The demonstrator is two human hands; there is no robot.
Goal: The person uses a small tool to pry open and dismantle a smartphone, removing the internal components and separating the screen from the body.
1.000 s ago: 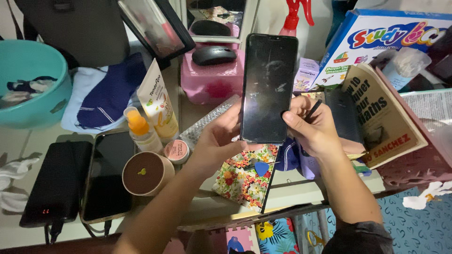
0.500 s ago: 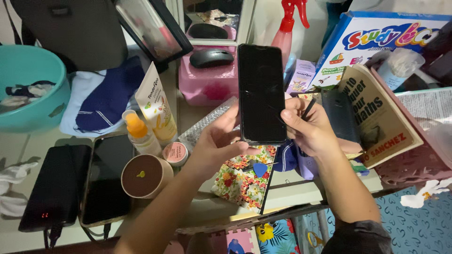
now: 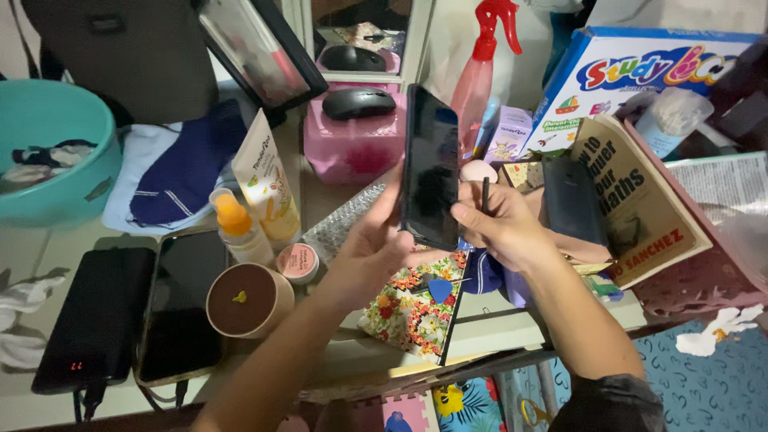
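Both hands hold a black smartphone (image 3: pixel 432 164) upright above the cluttered table, its dark screen turned edge-on toward the left. My left hand (image 3: pixel 370 244) grips its lower left side. My right hand (image 3: pixel 500 228) holds the lower right edge and also pinches a thin black stick-like tool (image 3: pixel 485 194) that points upward. Below the hands lies a floral-patterned cloth pad (image 3: pixel 408 308) with a small blue pick (image 3: pixel 439 289) on it.
A second phone (image 3: pixel 180 316) and a black power bank (image 3: pixel 92 316) lie at the left front. A round brown tin (image 3: pixel 240 298), an orange-capped bottle (image 3: pixel 234 228), a cream tube (image 3: pixel 268 180), a pink box with a mouse (image 3: pixel 356 132), a teal basin (image 3: pixel 48 148), books (image 3: pixel 640 200) and a red spray bottle (image 3: pixel 484 64) crowd the table.
The phone has turned from facing me flat to nearly edge-on, and it has shifted slightly left. Both hands stayed on its lower part.
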